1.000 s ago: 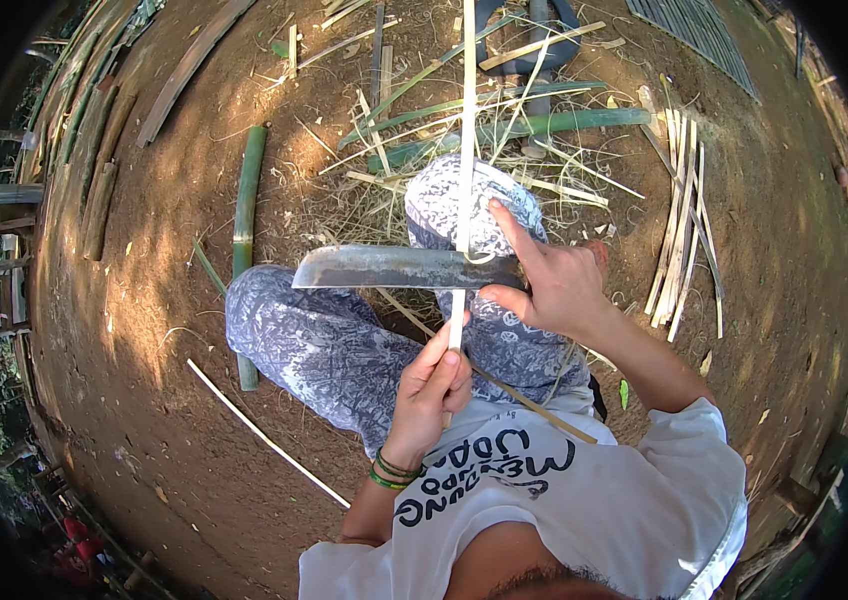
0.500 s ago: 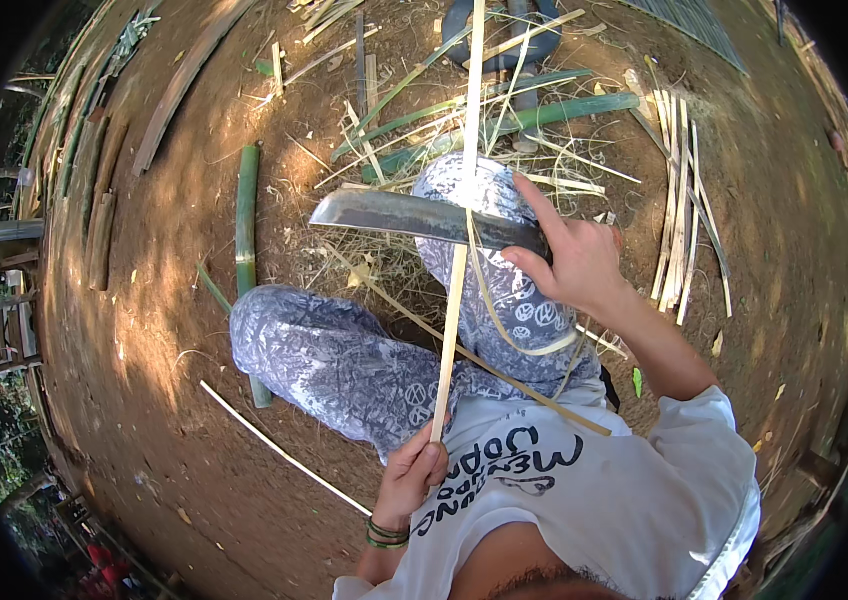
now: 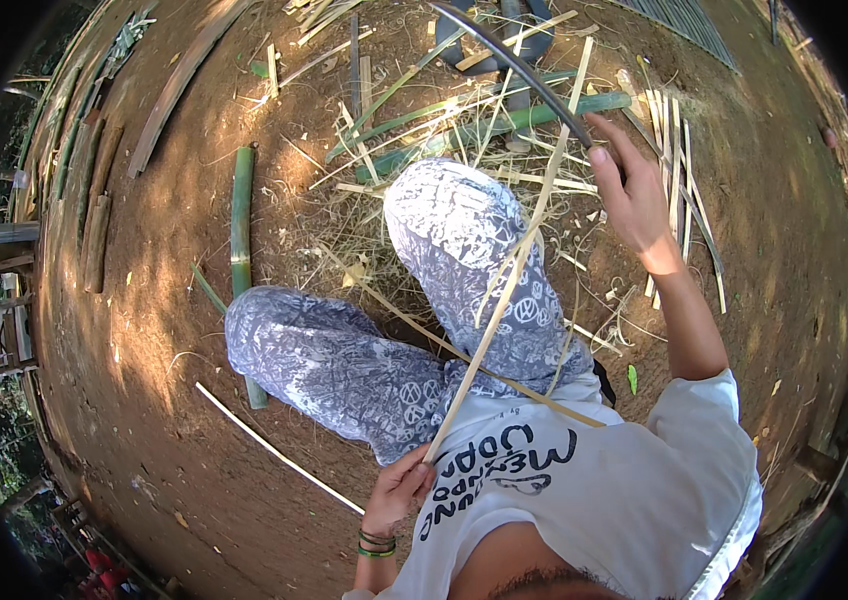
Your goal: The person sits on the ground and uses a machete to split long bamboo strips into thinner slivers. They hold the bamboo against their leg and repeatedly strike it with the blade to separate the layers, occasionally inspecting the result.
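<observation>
My left hand point(image 3: 400, 490) is closed on the lower end of a long pale bamboo strip point(image 3: 532, 228) in front of my shirt. The strip slants up and right, across my patterned trouser leg. A thin shaving hangs beside it over the thigh. My right hand point(image 3: 632, 195) grips a machete point(image 3: 534, 82) beyond my right knee, with thumb and index finger toward the blade. The dark blade shows nearly edge-on, pointing up and left, and crosses the strip's upper part in the picture. I cannot tell whether they touch. The machete's handle is hidden by my hand.
Green bamboo pieces point(image 3: 584, 103) and pale shavings point(image 3: 344, 235) litter the ground ahead. A green bamboo pole point(image 3: 243, 220) lies left of my knee. Split strips point(image 3: 677, 170) lie at the right. Another loose strip point(image 3: 544, 398) crosses my lap.
My right hand has moved up and right, turning the machete from broadside over my knee to edge-on. The strip's upper end has swung right; my left hand is slightly lower and further left.
</observation>
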The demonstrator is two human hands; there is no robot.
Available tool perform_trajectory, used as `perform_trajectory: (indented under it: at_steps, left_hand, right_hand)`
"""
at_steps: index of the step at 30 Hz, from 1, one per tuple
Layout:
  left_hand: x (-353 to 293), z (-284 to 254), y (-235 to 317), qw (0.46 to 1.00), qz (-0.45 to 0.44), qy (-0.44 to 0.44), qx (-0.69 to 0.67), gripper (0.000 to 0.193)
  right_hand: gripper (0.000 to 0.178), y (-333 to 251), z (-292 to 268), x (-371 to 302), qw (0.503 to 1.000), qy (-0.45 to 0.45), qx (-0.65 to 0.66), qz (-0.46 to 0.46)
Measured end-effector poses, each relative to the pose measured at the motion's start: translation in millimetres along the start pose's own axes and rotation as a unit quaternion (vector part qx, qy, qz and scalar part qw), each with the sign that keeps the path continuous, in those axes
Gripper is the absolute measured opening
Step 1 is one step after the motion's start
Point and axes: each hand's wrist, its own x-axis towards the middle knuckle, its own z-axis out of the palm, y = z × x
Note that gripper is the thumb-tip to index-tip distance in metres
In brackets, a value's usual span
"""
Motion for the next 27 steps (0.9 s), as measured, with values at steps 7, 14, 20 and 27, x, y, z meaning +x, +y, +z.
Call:
perform_trajectory:
  at_steps: [7, 14, 20, 27]
  left_hand:
    - [26, 9, 18, 0.999, 0.018, -0.043, -0.016, 0.043]
    - [64, 8, 61, 0.993, 0.047, -0.088, 0.067, 0.04]
    - [148, 68, 152, 0.971, 0.214, -0.086, 0.064, 0.04]
    - [172, 96, 167, 0.981, 0.194, -0.013, 0.015, 0.034]
  right_hand:
    - [0.052, -10, 45, -38, 0.973, -0.157, 0.15, 0.078]
    - [0.032, -23, 66, -29, 0.94, -0.166, 0.271, 0.123]
    - [0.029, -42, 58, -21, 0.935, -0.134, 0.32, 0.08]
    - [0.056, -21, 30, -26, 0.983, -0.106, 0.064, -0.135]
